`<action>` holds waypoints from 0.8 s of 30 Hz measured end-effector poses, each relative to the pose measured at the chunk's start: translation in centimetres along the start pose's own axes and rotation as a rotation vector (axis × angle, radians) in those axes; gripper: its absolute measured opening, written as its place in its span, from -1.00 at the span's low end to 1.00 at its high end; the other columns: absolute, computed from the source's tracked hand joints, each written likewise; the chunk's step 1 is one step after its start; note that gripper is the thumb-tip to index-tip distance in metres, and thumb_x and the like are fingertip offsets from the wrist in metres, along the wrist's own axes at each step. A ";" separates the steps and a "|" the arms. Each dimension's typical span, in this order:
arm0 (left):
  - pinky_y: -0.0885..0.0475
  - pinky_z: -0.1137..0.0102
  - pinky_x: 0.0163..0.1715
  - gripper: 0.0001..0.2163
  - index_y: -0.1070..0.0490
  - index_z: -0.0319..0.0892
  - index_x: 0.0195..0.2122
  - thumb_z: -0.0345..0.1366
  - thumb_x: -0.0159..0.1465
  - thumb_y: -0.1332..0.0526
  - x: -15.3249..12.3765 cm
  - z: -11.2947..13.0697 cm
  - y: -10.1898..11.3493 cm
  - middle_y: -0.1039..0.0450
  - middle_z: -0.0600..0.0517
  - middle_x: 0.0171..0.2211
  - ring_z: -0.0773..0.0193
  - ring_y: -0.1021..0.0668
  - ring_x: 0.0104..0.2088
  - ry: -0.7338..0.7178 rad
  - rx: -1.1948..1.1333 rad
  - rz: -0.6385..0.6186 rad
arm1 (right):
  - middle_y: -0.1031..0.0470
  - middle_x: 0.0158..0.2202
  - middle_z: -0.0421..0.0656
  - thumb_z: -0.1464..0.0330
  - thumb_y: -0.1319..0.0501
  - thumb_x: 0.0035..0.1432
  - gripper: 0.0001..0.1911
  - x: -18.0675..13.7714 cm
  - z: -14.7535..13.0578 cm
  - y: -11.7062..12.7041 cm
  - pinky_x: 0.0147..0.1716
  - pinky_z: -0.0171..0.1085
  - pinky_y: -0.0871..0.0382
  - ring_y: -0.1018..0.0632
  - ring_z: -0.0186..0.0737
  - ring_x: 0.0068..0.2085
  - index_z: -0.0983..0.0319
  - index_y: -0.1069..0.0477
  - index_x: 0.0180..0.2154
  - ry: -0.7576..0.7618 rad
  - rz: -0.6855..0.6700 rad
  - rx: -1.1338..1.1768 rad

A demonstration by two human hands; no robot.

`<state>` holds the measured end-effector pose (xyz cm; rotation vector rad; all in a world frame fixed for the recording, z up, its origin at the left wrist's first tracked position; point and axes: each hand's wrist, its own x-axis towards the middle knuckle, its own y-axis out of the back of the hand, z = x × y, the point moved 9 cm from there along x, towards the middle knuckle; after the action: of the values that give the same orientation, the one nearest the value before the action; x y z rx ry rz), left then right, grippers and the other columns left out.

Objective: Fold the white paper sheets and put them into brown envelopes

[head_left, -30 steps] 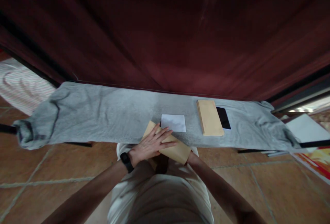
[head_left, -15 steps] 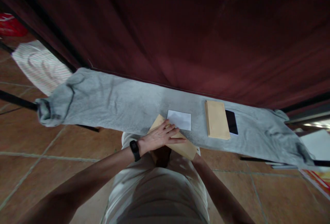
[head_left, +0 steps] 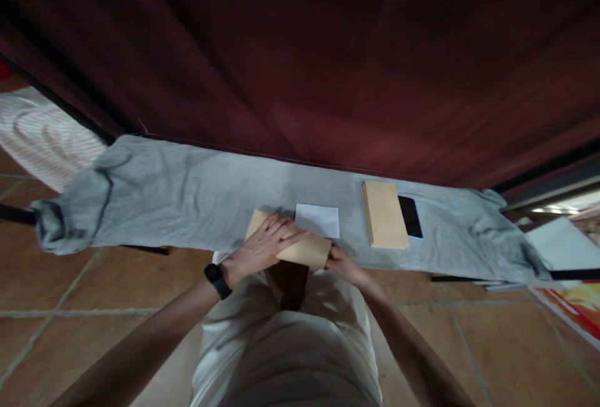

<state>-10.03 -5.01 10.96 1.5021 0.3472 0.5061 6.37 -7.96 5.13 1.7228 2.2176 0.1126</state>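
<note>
A brown paper envelope (head_left: 307, 249) lies at the front edge of the cloth-covered surface, partly over the near side of a white sheet of paper (head_left: 319, 219). My left hand (head_left: 262, 243), with a black watch at the wrist, rests flat across the envelope, its fingers stretched out. At the envelope's right end, my right hand (head_left: 343, 263) grips the edge; the fingers underneath are hidden. Right of the white paper sits a stack of brown envelopes (head_left: 387, 214), and a dark-screened phone or tablet (head_left: 411, 216) shows from beside it.
Grey cloth (head_left: 210, 188) covers the long narrow surface, bunched at both ends. Behind it hangs a dark red curtain (head_left: 328, 82). Striped fabric (head_left: 47, 132) is at the left, and a white sheet-like item (head_left: 562, 244) at the right. Tiled floor (head_left: 117, 282) shows below.
The envelope has been turned closer to level and lies farther onto the cloth. My right hand has come up to its right end, while my left hand still presses on top.
</note>
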 end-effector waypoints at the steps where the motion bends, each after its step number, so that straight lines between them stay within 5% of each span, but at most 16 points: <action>1: -0.05 -0.01 0.34 -0.06 0.18 0.05 0.47 -0.47 0.13 -0.29 -0.6 -1.2 -0.3 -0.25 -0.13 0.29 -0.07 -0.27 0.31 0.047 -0.018 0.001 | -0.60 -0.16 -0.15 0.18 -0.23 0.29 -0.73 0.0 0.5 0.4 -0.06 -0.13 -0.52 -0.60 -0.13 -0.10 0.17 -0.53 -0.07 -0.006 -0.016 0.050; 4: -0.17 0.02 0.27 -0.02 0.25 -0.05 0.48 -0.39 0.12 -0.31 -2.4 -4.5 -1.3 -0.27 -0.18 0.25 -0.10 -0.33 0.24 0.189 -0.073 0.030 | -0.60 -0.12 -0.11 0.18 -0.15 0.28 -0.66 0.5 2.0 3.7 -0.09 -0.16 -0.50 -0.61 -0.15 -0.15 0.18 -0.52 -0.03 -0.037 0.161 0.089; 7: -0.27 0.06 0.19 -0.03 0.30 -0.09 0.48 -0.29 0.15 -0.30 -3.4 -6.7 -1.9 -0.30 -0.19 0.19 -0.09 -0.39 0.16 0.293 -0.122 0.087 | -0.56 -0.09 0.00 0.22 -0.18 0.25 -0.63 0.7 2.9 7.9 -0.11 -0.16 -0.49 -0.60 -0.12 -0.18 0.25 -0.47 0.02 -0.105 0.509 -0.174; 9: -0.30 0.06 0.16 -0.05 0.29 -0.11 0.48 -0.23 0.18 -0.29 -3.5 -7.2 -2.0 -0.32 -0.19 0.17 -0.09 -0.42 0.12 0.311 -0.135 0.106 | -0.53 -0.07 0.05 0.23 -0.22 0.24 -0.61 1.3 2.6 8.8 -0.08 -0.16 -0.45 -0.59 -0.07 -0.12 0.25 -0.43 0.06 -0.144 0.626 -0.381; 16: -0.26 0.06 0.19 -0.06 0.27 -0.08 0.48 -0.23 0.18 -0.29 -3.1 -8.3 -1.2 -0.32 -0.18 0.18 -0.11 -0.40 0.16 0.280 -0.071 0.069 | -0.52 0.00 0.11 0.19 -0.34 0.20 -0.53 4.3 2.4 7.0 -0.09 -0.19 -0.43 -0.58 0.02 0.00 0.29 -0.34 0.04 -0.423 0.605 -0.759; 24: -0.28 0.05 0.18 -0.03 0.30 -0.02 0.47 -0.21 0.15 -0.31 -4.6 -10.9 -2.9 -0.32 -0.15 0.15 -0.13 -0.40 0.16 0.343 -0.108 0.039 | -0.57 -0.13 -0.05 0.35 -0.29 0.18 -0.76 4.7 3.3 7.5 -0.08 -0.26 -0.39 -0.57 -0.09 -0.04 0.23 -0.38 -0.11 -0.389 0.650 -0.625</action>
<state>-19.28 1.92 7.11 1.3188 0.5495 0.8046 13.35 -1.92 3.05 1.8065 1.1199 0.5096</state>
